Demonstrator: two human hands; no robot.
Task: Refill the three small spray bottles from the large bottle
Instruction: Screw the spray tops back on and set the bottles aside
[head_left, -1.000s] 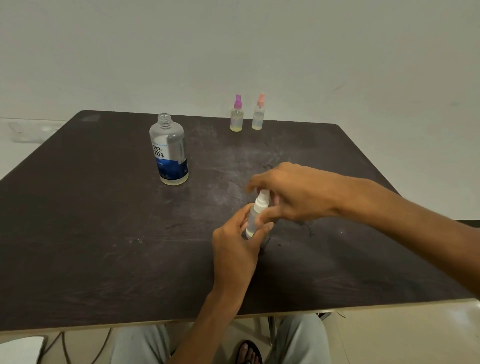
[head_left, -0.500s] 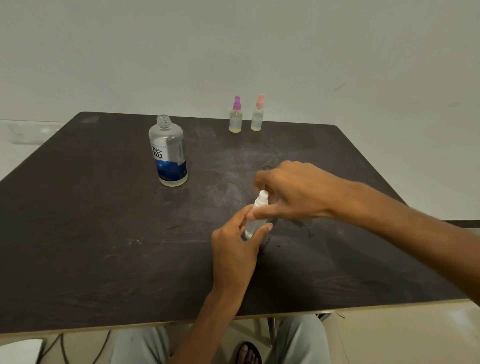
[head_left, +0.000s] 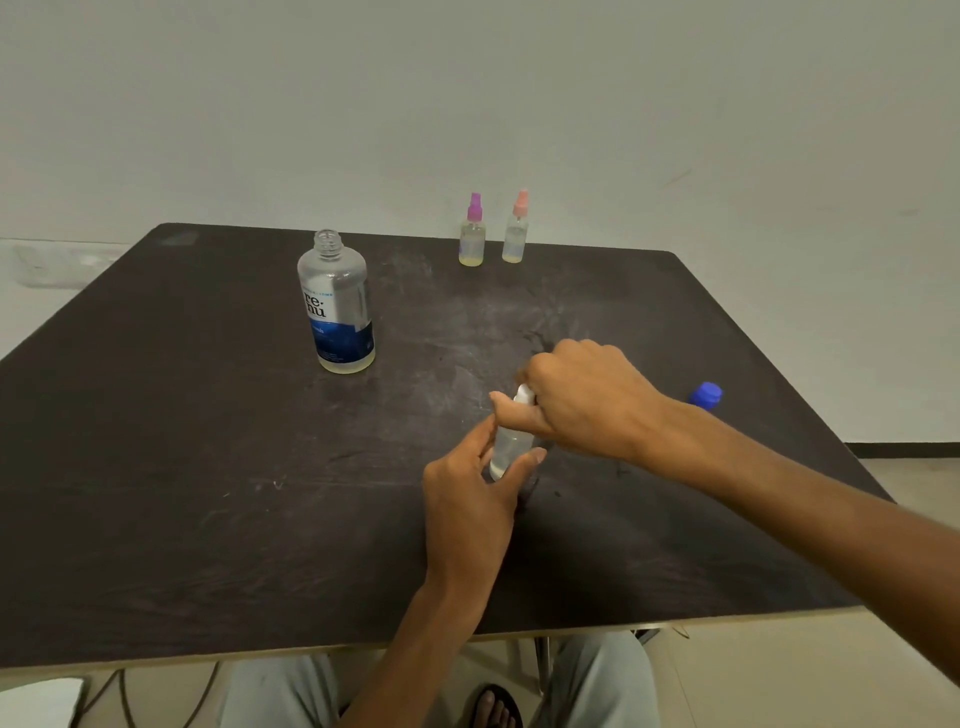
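A small clear spray bottle (head_left: 510, 448) with a white top stands on the dark table (head_left: 208, 467) near the middle. My left hand (head_left: 470, 499) grips its body from the near side. My right hand (head_left: 582, 397) closes over its white spray top from above. The large clear bottle (head_left: 337, 306) with a blue label stands uncapped at the back left, a little yellowish liquid at its bottom. Two more small spray bottles stand at the far edge: one with a purple top (head_left: 472, 236), one with a pink top (head_left: 516, 233).
A blue cap (head_left: 705, 395) lies on the table at the right, just behind my right forearm. My knees and a sandalled foot show below the table's near edge. A pale wall rises behind the table.
My right hand has shifted its grip around the white top of the small bottle. The blue cap has come into sight behind my forearm. The left hand has kept its hold.
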